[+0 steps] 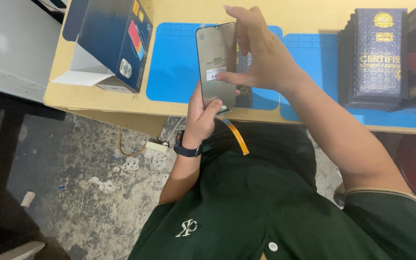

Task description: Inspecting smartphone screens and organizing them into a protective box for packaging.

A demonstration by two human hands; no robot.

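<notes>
Open box (116,41): a blue carton with its white flap folded out, lying at the left end of the yellow table (97,98); well apart from both hands.
Left mat (174,62): a blue work mat with moulded tray recesses along its far edge, lying flat on the table beneath the raised panel.
Left hand (202,115): closed on the lower end of the screen panel, thumb laid across the face near the bottom corner, fingers behind; a dark watch (186,149) is worn on the wrist.
Screen panel (216,65): a dark glass phone display held upright above the near table edge, over the left mat; a small white sticker is seen at mid-face, and an orange flex ribbon (237,137) hangs from the lower end toward the green shirt.
Right hand (261,53): at the panel's right edge, thumb tip set on the glass beside the sticker, fingers curled round behind; loosely closed on the panel.
Handling note: the panel is judged best supported by its edges only, with the ribbon left slack and unkinked.
Right mat (314,62): a second blue mat, just beside the first.
Boxed stock (379,55): dark flat cartons stood in a row on the right mat.
</notes>
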